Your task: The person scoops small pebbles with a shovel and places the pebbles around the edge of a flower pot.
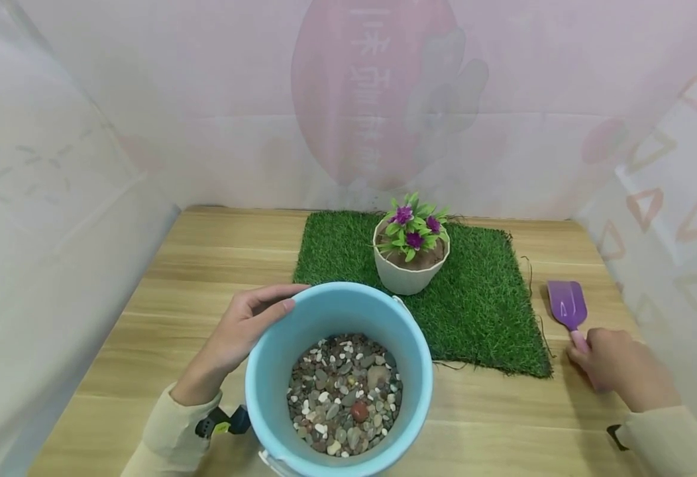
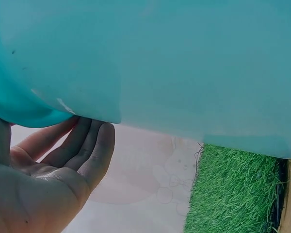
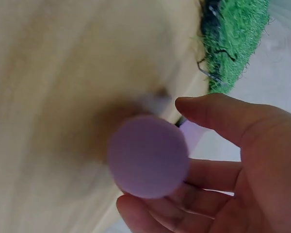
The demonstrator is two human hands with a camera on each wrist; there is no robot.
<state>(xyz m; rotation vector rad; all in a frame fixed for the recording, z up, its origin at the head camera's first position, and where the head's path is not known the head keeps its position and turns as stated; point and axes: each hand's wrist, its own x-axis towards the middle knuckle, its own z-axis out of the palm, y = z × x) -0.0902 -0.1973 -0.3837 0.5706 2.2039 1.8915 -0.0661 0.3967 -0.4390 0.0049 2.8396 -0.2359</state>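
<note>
Blue bucket [image 1: 277,371] steadied by flat left hand [image 1: 238,334]; right hand [image 1: 613,364] half-curled around scoop [image 1: 568,306]

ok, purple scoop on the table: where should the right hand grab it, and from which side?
By the handle. The scoop lies flat on the table, blade pointing away and the rounded handle end toward the right hand. Come in from the near side, with fingers curling around the handle.

Light wooden counter [image 1: 163,318], green grass mat [image 1: 485,311] laid at its back centre, blue bucket [image 1: 336,311] stood in front, purple scoop [image 1: 568,306] laid right of the mat
</note>
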